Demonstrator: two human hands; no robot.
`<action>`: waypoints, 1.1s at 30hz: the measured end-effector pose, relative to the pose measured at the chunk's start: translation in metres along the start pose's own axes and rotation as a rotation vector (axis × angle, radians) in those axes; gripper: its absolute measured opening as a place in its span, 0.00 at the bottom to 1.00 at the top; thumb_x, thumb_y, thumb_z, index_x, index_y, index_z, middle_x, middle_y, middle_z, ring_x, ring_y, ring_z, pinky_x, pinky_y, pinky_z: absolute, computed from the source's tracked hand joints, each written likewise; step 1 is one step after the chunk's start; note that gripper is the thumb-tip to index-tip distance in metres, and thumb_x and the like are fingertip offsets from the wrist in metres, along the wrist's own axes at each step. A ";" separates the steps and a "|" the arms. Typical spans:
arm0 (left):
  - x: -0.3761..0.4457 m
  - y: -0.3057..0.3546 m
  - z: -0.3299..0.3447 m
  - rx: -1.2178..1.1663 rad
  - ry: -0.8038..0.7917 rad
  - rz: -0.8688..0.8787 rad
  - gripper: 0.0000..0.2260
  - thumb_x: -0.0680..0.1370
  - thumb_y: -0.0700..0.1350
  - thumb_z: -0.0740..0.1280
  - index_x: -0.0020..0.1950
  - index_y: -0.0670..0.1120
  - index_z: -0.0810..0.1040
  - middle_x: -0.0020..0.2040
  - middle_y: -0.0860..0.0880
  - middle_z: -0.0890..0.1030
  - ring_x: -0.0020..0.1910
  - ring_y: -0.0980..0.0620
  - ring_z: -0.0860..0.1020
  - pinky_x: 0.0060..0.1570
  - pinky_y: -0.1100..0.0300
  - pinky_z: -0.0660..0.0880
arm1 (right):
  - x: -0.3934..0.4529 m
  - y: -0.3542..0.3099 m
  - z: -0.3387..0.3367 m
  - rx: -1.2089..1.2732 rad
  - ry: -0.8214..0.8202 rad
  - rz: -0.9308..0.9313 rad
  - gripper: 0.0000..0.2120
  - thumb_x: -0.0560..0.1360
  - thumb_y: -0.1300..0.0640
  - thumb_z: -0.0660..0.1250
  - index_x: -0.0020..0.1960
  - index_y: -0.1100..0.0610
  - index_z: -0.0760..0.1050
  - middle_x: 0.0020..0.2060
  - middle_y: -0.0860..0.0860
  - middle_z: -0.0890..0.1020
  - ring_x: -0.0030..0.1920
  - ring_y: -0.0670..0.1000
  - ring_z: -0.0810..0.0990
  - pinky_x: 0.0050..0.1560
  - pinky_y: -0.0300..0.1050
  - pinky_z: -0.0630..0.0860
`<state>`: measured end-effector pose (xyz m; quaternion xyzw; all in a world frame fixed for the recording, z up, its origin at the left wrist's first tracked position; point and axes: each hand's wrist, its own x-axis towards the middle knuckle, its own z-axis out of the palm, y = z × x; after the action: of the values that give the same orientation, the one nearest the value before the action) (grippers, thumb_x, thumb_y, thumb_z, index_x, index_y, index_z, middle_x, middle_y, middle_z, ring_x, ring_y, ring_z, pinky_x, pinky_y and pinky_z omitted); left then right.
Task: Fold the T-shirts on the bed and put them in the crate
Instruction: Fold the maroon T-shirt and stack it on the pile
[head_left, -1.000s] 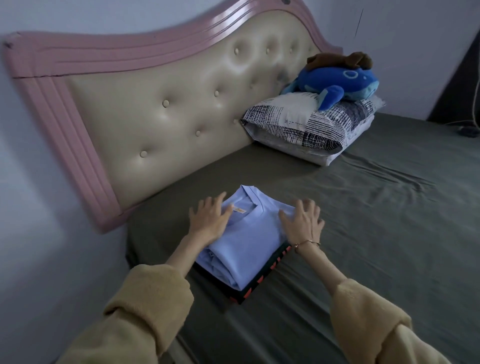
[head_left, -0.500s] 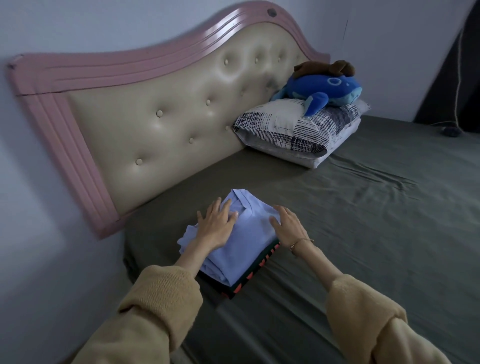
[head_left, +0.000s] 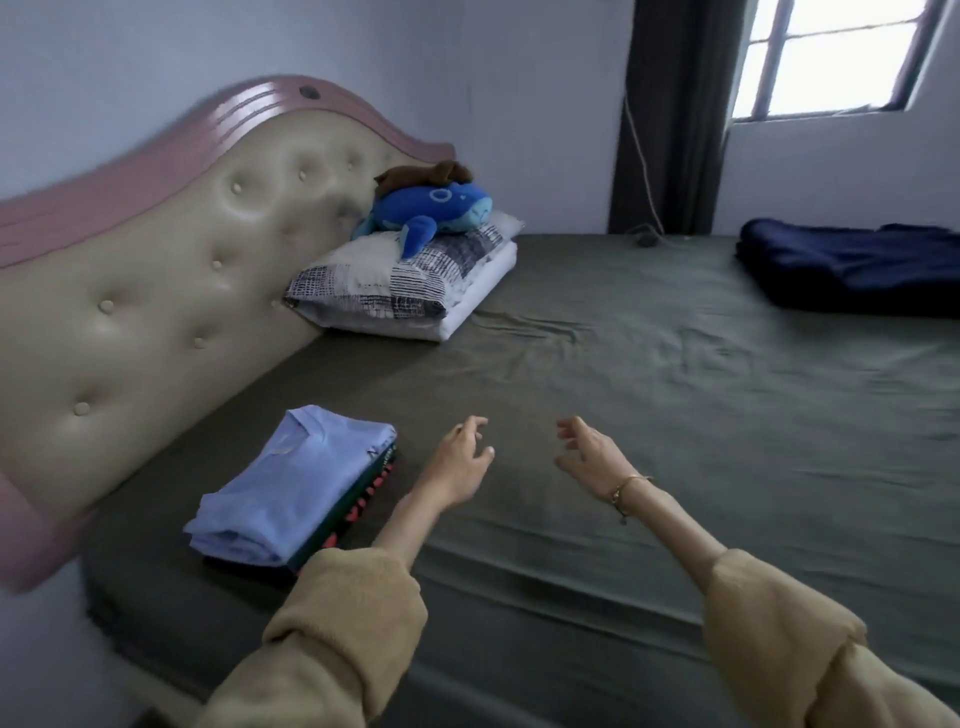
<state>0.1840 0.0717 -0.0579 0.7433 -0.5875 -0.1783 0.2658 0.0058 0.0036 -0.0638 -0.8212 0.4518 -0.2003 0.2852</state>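
Both hands are up over the bed sheet (head_left: 649, 415) with nothing in them. Left hand (head_left: 460, 465) hangs just right of the folded pile, fingers loosely curled and spread, not touching anything. Right hand (head_left: 592, 454) is a little further right, also loose and half-curled, with a thin bracelet (head_left: 626, 491) on the wrist. Tan sleeves on both arms.

The light blue T-shirt (head_left: 291, 486) is folded and sits on top of a dark folded shirt (head_left: 358, 512) with red lettering along its edge, so it's a two-piece stack near the padded headboard (head_left: 156, 291), at the left side of the bed. Collar end points toward the headboard.

Further back there's a patterned pillow (head_left: 395, 283) with a blue plush (head_left: 431, 205) lying on it. Over at the far right of the bed is a dark navy folded cloth (head_left: 852, 265), well apart from the stack. Can't see a crate anywhere in this view.
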 end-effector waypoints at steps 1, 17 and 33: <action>0.001 0.011 0.010 -0.005 -0.019 0.013 0.18 0.80 0.41 0.61 0.70 0.42 0.66 0.64 0.41 0.73 0.64 0.46 0.71 0.61 0.58 0.66 | -0.008 0.013 -0.008 0.006 0.005 0.027 0.23 0.75 0.63 0.64 0.68 0.64 0.63 0.62 0.59 0.73 0.61 0.56 0.73 0.58 0.40 0.66; -0.022 0.364 0.305 -0.032 -0.561 0.474 0.19 0.78 0.38 0.62 0.69 0.39 0.67 0.59 0.39 0.76 0.57 0.43 0.76 0.55 0.61 0.69 | -0.270 0.322 -0.245 -0.061 0.474 0.640 0.18 0.72 0.65 0.65 0.62 0.63 0.71 0.59 0.60 0.74 0.62 0.57 0.72 0.61 0.42 0.64; -0.030 0.440 0.391 -0.016 -0.652 0.564 0.17 0.78 0.38 0.63 0.66 0.40 0.71 0.60 0.42 0.76 0.58 0.46 0.75 0.56 0.60 0.67 | -0.365 0.416 -0.309 -0.176 0.707 1.092 0.16 0.74 0.60 0.65 0.62 0.61 0.75 0.66 0.54 0.72 0.66 0.55 0.70 0.68 0.56 0.60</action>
<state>-0.3916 -0.0458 -0.1043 0.4561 -0.8196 -0.3288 0.1101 -0.6239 0.0486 -0.1260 -0.3787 0.8849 -0.2469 0.1120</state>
